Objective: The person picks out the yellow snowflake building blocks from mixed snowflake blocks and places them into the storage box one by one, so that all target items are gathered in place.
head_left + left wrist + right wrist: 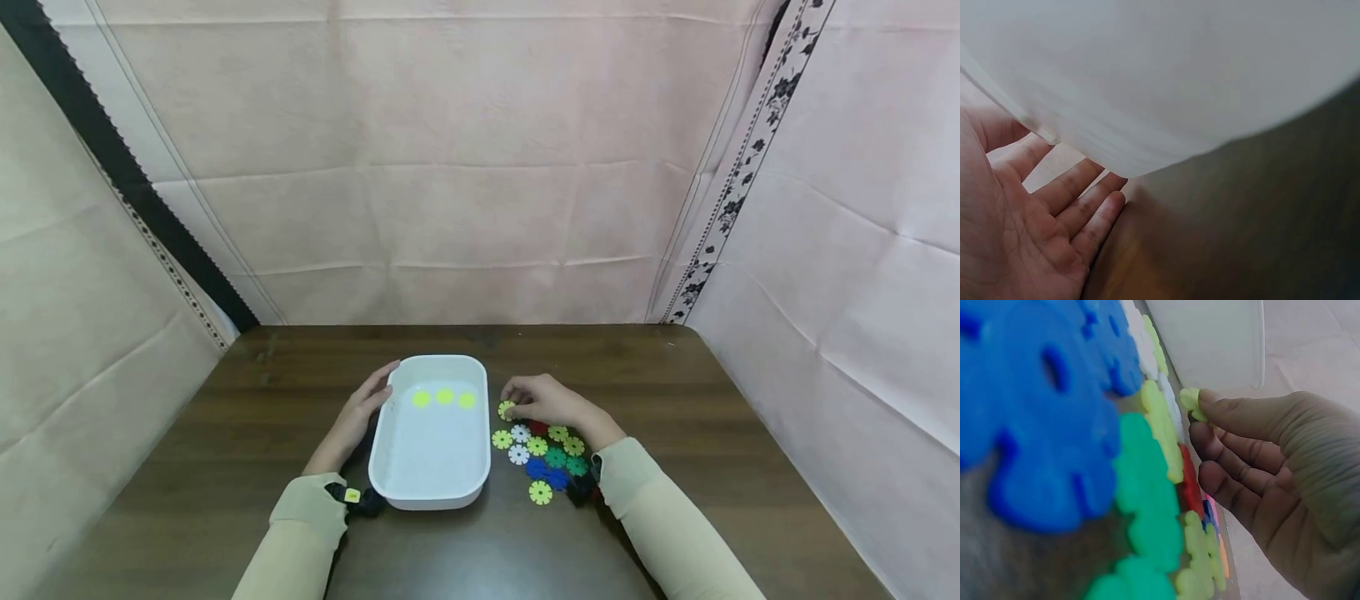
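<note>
At a brown table [210,433], a right hand [551,402] pinched a yellow flower piece [1190,398] just beside a white tray [431,454], the left hand [354,421] loosely extended against it, the apparent pickup likely calling next for a steady lift.

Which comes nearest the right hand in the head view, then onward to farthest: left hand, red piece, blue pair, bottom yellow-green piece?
1. Red piece, just below the right hand.
2. Blue pair, lower in the cluster.
3. Bottom yellow-green piece, below that pair.
4. Left hand, across the white tray.
</note>
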`<state>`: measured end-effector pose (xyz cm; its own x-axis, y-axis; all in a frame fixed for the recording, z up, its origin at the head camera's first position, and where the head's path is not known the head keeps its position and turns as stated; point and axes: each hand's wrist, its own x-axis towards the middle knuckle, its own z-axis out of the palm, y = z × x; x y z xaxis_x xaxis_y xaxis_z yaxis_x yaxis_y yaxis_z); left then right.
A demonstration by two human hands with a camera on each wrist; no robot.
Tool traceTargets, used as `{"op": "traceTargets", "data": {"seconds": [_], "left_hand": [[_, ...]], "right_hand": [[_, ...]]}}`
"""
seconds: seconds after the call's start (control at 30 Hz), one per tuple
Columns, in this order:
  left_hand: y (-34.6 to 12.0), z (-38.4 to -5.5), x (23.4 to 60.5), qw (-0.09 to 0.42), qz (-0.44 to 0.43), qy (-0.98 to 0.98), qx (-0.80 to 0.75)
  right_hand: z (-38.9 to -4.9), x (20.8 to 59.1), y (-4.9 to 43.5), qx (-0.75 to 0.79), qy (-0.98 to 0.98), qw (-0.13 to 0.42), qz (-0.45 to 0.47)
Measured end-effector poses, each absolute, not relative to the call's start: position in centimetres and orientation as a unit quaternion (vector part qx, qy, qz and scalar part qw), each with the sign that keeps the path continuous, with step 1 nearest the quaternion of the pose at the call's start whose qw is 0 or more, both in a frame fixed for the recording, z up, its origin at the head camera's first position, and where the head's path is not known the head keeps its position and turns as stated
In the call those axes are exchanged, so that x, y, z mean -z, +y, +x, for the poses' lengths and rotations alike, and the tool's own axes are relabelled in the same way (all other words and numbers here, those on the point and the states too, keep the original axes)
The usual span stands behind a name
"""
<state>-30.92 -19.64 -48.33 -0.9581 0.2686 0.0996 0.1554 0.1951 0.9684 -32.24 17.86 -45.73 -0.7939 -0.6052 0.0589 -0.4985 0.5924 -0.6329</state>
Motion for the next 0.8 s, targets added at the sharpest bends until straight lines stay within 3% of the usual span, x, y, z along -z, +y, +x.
{"op": "traceTargets", "data": {"seconds": [0.5,0.8], "left_hand": [[-19.8,-30.8,48.5,0.057,0.146,0.758,-0.634],[-20.0,-30.7,48.3,0.058,0.135,0.762,-0.63]], "right_hand": [[-32.4,43.1,18.2,0.375,0.877,0.053,-0.296],[-32.9,40.0,15.7,0.406,0.854,0.037,-0.323]]}}
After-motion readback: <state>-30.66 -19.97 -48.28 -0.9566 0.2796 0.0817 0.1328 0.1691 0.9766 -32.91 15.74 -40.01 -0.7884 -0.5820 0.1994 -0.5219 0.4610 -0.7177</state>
